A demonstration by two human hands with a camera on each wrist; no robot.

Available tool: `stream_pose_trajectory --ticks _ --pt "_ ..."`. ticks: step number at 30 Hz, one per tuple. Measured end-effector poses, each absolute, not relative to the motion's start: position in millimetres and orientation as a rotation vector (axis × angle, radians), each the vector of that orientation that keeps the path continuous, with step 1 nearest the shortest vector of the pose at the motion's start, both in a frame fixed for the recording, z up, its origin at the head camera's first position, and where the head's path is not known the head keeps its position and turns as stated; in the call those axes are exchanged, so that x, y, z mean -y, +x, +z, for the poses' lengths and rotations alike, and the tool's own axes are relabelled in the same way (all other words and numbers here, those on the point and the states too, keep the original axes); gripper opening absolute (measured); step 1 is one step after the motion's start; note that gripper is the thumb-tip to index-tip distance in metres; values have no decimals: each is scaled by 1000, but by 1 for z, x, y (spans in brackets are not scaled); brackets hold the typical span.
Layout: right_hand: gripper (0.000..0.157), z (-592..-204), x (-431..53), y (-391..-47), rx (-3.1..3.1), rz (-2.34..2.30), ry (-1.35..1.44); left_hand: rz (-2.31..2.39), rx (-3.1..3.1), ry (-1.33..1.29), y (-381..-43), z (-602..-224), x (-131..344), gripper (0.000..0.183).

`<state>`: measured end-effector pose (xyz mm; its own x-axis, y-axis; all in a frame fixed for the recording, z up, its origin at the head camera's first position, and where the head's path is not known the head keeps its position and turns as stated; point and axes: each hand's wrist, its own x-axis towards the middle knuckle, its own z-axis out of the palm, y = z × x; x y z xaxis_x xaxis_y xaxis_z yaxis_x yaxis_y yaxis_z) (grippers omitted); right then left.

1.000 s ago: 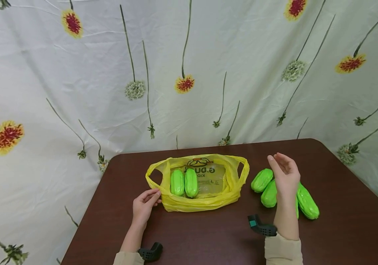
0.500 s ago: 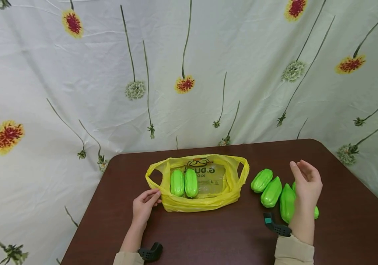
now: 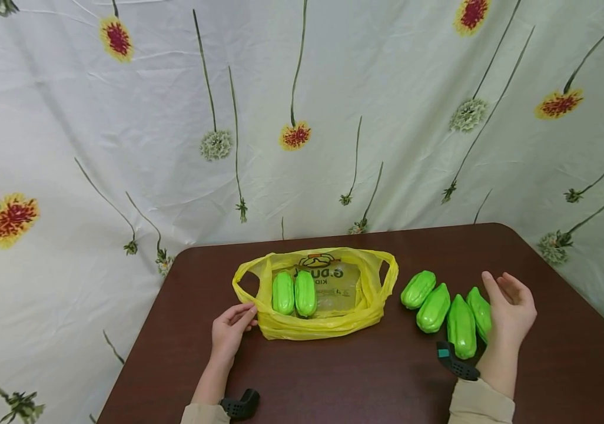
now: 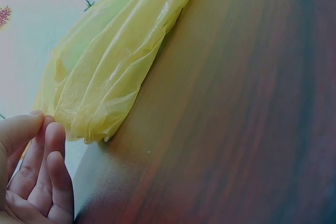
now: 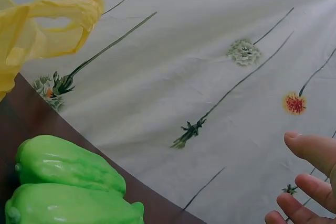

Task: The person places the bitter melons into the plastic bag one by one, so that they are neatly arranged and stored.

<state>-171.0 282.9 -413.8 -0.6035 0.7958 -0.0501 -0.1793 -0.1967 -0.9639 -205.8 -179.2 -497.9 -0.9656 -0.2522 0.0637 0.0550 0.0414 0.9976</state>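
A yellow plastic bag (image 3: 320, 327) lies with its mouth spread wide in the middle of the table. Two glossy green papaya-like fruits (image 3: 305, 293) sit side by side inside it. My left hand (image 3: 229, 330) pinches the bag's left front edge between thumb and fingertips; the left wrist view shows the gathered yellow plastic (image 4: 100, 87) beside those fingers. Several more green papaya-like fruits (image 3: 433, 308) rest on the table right of the bag. My right hand (image 3: 511, 309) is raised beside the rightmost of them, fingers loosely bent and holding nothing. The wrist partly covers that fruit.
The dark brown table (image 3: 334, 383) ends at a rounded far edge. A white flower-printed cloth (image 3: 175, 88) hangs behind it. A black wrist camera (image 3: 241, 404) is on the left wrist, and another black camera (image 3: 458, 360) is on the right.
My right hand has moved right and a little toward me, uncovering more of the loose green fruits. The left hand and the bag have stayed in place.
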Motion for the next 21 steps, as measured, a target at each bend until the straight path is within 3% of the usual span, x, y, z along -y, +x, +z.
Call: stream_pose_trajectory --ticks 16,21 --pt "38 -438 -302 -169 1486 1700 -958 -2022 2094 202 -206 -498 179 25" --pt "45 -443 -306 -169 1562 1618 -1037 -2012 2097 195 -206 -498 179 26"
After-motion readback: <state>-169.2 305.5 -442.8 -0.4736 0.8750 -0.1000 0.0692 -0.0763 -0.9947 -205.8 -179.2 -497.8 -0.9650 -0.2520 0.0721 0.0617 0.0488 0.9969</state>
